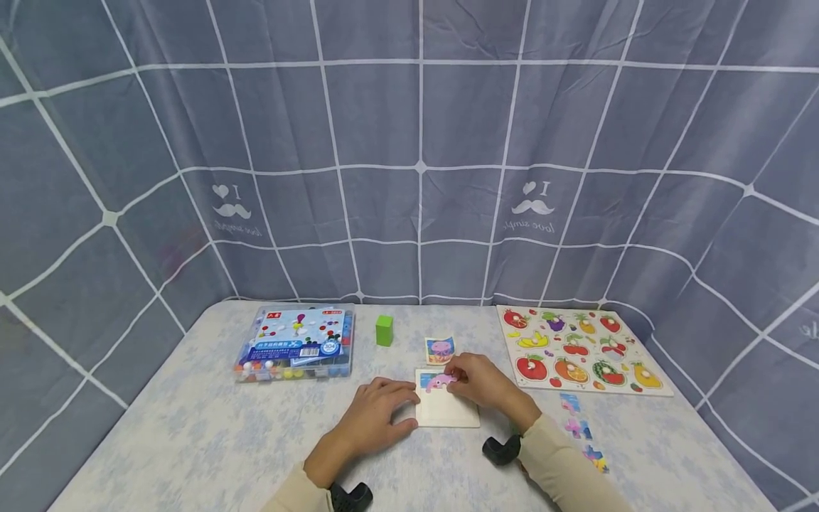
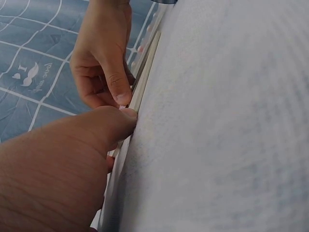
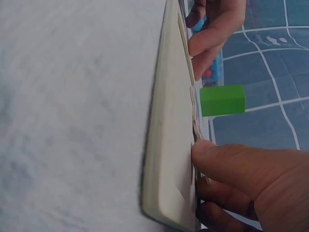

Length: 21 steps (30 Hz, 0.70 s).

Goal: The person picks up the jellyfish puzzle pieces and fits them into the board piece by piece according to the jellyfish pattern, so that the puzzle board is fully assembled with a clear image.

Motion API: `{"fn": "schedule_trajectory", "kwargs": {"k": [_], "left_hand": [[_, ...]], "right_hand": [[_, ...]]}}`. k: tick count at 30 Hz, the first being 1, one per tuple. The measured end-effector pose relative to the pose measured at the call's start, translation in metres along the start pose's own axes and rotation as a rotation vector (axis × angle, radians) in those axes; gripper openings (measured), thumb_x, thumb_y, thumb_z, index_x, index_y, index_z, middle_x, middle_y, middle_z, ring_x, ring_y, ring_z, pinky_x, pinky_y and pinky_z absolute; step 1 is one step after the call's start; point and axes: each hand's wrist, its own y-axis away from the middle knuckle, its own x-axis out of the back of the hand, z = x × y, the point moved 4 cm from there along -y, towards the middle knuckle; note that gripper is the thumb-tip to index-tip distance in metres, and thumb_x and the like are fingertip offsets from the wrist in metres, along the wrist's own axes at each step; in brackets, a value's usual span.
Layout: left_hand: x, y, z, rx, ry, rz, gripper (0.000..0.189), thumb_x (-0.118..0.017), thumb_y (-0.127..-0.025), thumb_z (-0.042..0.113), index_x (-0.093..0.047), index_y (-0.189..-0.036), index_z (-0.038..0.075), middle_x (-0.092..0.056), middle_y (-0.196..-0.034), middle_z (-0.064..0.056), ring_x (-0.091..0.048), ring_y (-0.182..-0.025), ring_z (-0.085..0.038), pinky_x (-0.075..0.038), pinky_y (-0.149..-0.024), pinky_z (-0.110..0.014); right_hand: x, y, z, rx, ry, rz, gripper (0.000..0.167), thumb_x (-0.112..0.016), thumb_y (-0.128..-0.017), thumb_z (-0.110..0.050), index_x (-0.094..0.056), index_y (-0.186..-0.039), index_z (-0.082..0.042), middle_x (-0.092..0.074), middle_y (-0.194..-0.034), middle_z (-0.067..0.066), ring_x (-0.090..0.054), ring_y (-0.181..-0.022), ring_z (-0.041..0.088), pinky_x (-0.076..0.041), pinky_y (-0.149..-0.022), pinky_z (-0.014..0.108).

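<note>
A small cream puzzle board [image 1: 448,411] lies on the table between the hands. At its upper left sit joined pieces with a blue and pink picture [image 1: 438,382]. My right hand [image 1: 481,384] pinches a puzzle piece at the board's upper right, mostly hidden under thumb and fingers. My left hand [image 1: 377,418] rests at the board's left edge, fingers relaxed and thumb near the lower corner. In the left wrist view, the left thumb [image 2: 118,121] touches the board's rim. Just behind the board is a picture card [image 1: 440,350] with a pink animal.
Loose puzzle pieces [image 1: 579,429] lie in a row right of the right forearm. A fruit peg board [image 1: 576,352] is at the back right. Behind stands a green block [image 1: 384,331]; a clear box of molecule-model parts [image 1: 296,343] sits back left. A grey gridded curtain [image 1: 461,128] surrounds the table.
</note>
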Motion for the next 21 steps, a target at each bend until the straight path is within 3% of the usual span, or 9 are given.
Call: {"fn": "schedule_trajectory", "kwargs": {"k": [11, 16, 21], "left_hand": [[0.004, 0.001, 0.000, -0.004, 0.003, 0.012, 0.030, -0.069, -0.094, 0.040, -0.069, -0.120, 0.025, -0.060, -0.139, 0.004, -0.052, -0.120, -0.023, -0.040, -0.094, -0.054], [0.002, 0.002, 0.000, -0.014, 0.008, 0.020, 0.029, -0.070, -0.094, 0.040, -0.069, -0.119, 0.025, -0.060, -0.138, 0.004, -0.053, -0.120, -0.022, -0.041, -0.093, -0.053], [0.000, 0.003, 0.001, -0.016, 0.002, 0.031, 0.029, -0.070, -0.094, 0.040, -0.069, -0.119, 0.026, -0.060, -0.138, 0.005, -0.053, -0.119, -0.021, -0.041, -0.093, -0.052]], "right_hand": [[0.004, -0.002, -0.006, 0.111, 0.180, 0.006, 0.016, -0.080, -0.086, -0.006, -0.077, -0.101, -0.003, -0.068, -0.087, -0.001, -0.059, -0.079, 0.012, -0.051, -0.074, 0.033], [0.002, -0.001, -0.003, 0.051, 0.173, 0.000, 0.017, -0.082, -0.085, -0.010, -0.076, -0.101, -0.007, -0.062, -0.083, -0.006, -0.053, -0.075, 0.010, -0.049, -0.070, 0.031], [-0.002, 0.001, 0.005, -0.009, 0.088, 0.018, 0.018, -0.082, -0.084, -0.010, -0.074, -0.101, -0.010, -0.061, -0.084, -0.007, -0.053, -0.077, 0.009, -0.049, -0.071, 0.031]]}}
